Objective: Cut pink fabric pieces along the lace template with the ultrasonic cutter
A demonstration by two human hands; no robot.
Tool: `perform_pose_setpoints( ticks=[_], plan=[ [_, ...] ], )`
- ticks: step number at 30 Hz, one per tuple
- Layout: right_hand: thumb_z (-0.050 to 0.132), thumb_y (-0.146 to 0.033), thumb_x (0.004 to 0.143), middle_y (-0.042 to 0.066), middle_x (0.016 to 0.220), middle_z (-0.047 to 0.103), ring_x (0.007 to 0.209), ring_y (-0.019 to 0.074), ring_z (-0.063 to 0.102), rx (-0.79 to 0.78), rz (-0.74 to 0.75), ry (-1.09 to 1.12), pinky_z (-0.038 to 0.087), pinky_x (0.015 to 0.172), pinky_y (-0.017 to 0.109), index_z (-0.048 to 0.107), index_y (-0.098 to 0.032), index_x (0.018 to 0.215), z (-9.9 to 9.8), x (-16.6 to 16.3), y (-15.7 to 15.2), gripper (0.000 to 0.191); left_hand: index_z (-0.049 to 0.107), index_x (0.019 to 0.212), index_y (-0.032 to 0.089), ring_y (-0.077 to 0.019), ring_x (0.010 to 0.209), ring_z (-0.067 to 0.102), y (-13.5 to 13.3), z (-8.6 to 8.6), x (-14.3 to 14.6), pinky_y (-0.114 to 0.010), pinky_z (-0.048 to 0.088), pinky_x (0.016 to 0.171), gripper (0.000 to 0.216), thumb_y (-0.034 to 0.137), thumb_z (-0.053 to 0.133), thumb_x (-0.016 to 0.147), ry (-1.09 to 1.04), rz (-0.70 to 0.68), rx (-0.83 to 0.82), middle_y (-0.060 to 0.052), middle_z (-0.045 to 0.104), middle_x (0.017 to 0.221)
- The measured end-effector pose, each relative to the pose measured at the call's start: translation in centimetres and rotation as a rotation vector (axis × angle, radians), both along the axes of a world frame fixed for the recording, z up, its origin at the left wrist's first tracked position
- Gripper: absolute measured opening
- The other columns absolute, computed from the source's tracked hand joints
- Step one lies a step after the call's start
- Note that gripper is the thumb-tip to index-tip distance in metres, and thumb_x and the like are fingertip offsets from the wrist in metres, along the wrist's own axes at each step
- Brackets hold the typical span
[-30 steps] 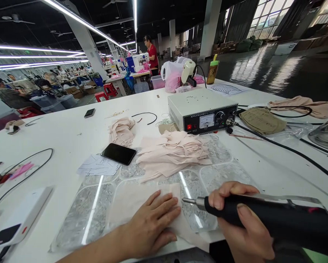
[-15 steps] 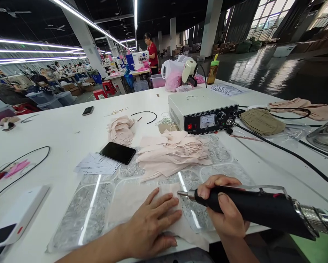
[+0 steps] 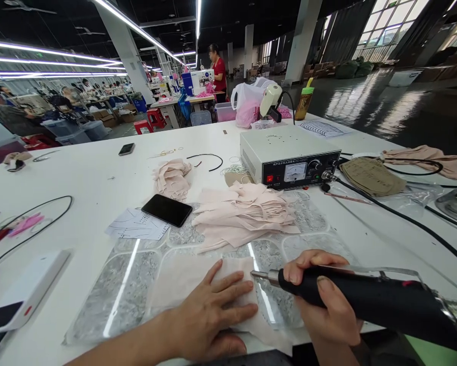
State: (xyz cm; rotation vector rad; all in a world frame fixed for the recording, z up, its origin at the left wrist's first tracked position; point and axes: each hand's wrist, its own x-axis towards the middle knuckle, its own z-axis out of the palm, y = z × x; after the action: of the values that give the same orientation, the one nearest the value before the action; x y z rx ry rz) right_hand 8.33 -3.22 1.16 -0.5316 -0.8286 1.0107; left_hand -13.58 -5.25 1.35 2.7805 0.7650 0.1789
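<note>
My left hand (image 3: 216, 310) lies flat with fingers spread on a thin pale pink fabric piece (image 3: 178, 279). Beneath the fabric is a clear-topped, grey marble-patterned mat (image 3: 102, 295). In my closed right hand (image 3: 327, 300) is a black handheld ultrasonic tool (image 3: 381, 295) with a pointed metal tip. That tip is at the fabric's right edge, just beyond my left fingertips; whether it presses on the cloth I cannot tell. A loose pile of similar pink fabric pieces (image 3: 243, 213) rests on the mat behind my hands, with a smaller bunch (image 3: 173, 178) farther left.
Behind the pile stands a control box (image 3: 300, 173), its black cable (image 3: 403, 218) running right. A smartphone (image 3: 167, 209) lies on paper sheets (image 3: 132, 226). A white device (image 3: 30, 290) is at left. Farther back are a bottle (image 3: 304, 101) and a person in red (image 3: 218, 73).
The view has shifted slightly. My right hand and the tool have moved a little right and down, the tip staying by the fabric edge. My left hand stays flat on the fabric.
</note>
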Motion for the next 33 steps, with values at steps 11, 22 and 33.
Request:
perform_pose_setpoints(
  ticks=[11,22,33],
  plan=[
    [0.061,-0.031,0.083,-0.001,0.072,0.053,0.052,0.0107,0.053,-0.056,0.047,-0.123,0.050,0.049,0.028,0.056,-0.022,0.083,0.6,1.4,-2.2,0.010,0.046,0.138,0.024,-0.0303,0.139,0.034,0.0,0.2,0.0,-0.057,0.003,0.116,0.054,0.051,0.057,0.092,0.011,0.008,-0.056,-0.010,0.040,0.148],
    [0.063,-0.032,0.083,-0.002,0.072,0.053,0.052,0.0107,0.053,-0.073,0.064,-0.131,0.050,0.049,0.029,0.056,-0.023,0.082,1.1,1.0,-2.2,0.011,0.048,0.137,0.023,-0.0315,0.137,0.036,-0.1,0.1,0.0,-0.057,0.003,0.116,0.056,0.050,0.060,0.090,-0.024,0.011,-0.039,-0.011,0.043,0.147],
    [0.061,-0.031,0.085,-0.002,0.072,0.054,0.052,0.0110,0.053,-0.060,0.067,-0.155,0.051,0.049,0.030,0.056,-0.023,0.081,0.9,1.1,-2.2,0.010,0.045,0.140,0.023,-0.0307,0.139,0.033,-0.1,-0.3,-0.1,-0.057,0.000,0.116,0.059,0.052,0.060,0.090,-0.038,0.007,-0.040,-0.011,0.040,0.148]
  ],
)
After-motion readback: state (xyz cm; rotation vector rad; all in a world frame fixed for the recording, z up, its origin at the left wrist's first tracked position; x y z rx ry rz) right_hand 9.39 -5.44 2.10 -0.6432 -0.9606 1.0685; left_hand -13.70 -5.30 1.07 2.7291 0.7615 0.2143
